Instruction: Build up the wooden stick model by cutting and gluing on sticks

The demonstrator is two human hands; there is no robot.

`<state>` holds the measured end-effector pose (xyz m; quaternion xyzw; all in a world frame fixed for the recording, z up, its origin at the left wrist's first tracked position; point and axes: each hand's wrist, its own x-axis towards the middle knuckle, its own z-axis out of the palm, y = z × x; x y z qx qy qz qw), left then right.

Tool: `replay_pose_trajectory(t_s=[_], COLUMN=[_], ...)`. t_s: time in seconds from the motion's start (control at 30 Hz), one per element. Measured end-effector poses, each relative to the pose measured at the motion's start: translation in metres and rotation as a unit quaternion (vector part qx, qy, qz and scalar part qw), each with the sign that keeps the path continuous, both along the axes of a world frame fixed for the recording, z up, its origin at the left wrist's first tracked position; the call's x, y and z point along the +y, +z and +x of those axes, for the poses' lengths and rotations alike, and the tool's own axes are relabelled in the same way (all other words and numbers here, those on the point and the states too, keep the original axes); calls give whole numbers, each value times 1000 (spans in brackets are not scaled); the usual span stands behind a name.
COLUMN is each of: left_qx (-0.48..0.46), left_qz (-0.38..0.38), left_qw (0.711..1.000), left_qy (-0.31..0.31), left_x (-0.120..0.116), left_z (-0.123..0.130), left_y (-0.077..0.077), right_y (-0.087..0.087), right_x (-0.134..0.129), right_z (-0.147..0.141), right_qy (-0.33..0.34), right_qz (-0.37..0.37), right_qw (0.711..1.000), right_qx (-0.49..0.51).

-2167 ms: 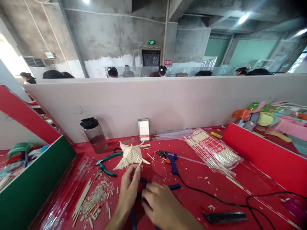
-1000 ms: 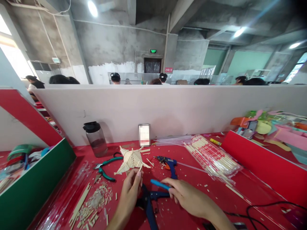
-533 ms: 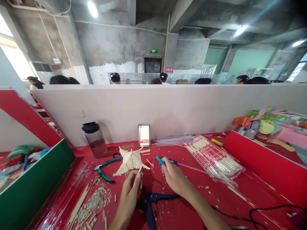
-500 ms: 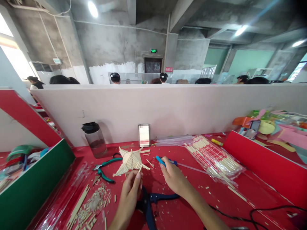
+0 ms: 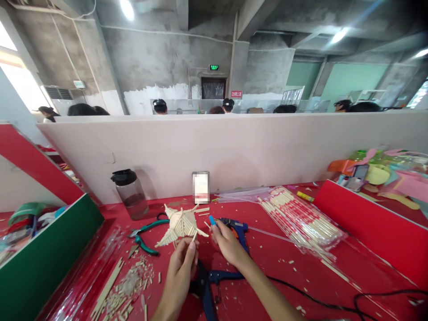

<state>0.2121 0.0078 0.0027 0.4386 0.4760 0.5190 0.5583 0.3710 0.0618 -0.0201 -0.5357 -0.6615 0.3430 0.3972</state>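
Observation:
My left hand (image 5: 183, 261) is closed, thumb and fingers pinching a short wooden stick (image 5: 194, 235). Just beyond it lies a star-shaped piece made of wooden sticks (image 5: 182, 223); whether the hand touches it I cannot tell. My right hand (image 5: 228, 244) grips a slim blue pen-like tool (image 5: 212, 220), whose lower part the fingers hide. Behind that hand a blue and orange glue gun (image 5: 238, 228) rests on the red table. Navy-handled cutters (image 5: 207, 290) lie between my forearms, and green-handled pliers (image 5: 147, 245) sit left of the star piece.
Stick offcuts (image 5: 129, 285) litter the front left. Wrapped chopsticks (image 5: 301, 214) lie on the right, near a black cable (image 5: 307, 292). A water bottle (image 5: 130, 194) and a phone (image 5: 201, 187) stand by the white partition (image 5: 254, 151). A green divider (image 5: 50, 258) and red divider (image 5: 368, 227) flank the table.
My right hand has moved left with the blue pen-like tool, closer to the left hand and the star piece. More of the glue gun now shows. The left hand stays nearly still.

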Motion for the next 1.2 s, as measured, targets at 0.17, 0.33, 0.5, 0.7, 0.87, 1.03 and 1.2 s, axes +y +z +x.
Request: replay_pose_trajectory(t_s=[0.17,0.33,0.5,0.7,0.87,1.03,1.2], left_qx=[1,11,9,13,20,15,22], left_qz=[5,7,9,11,15,10,12], left_qw=[1000,1000,1000,1000,1000,1000,1000], left_qy=[0,-1,-7,-3,-5,-6,-4], left_x=[1,2,2,3,2,2,2], left_z=[-1,-3,-5,-5,-3,-3,-3], left_y=[-3,-5,-8,-9,-2,2,3], right_y=[-3,-3,-12,-8,18,26,31], right_x=[-1,1,4,5,1,0,-2], right_z=[1,0,-2,0,7,8,7], right_qy=[-27,-34,-8,-37,-67,-61,-83], right_qz=[32,52,6,28,67,47,70], right_qw=[999,997,993,985,984,979,951], right_qx=[-22,34,120,164,151,191,290])
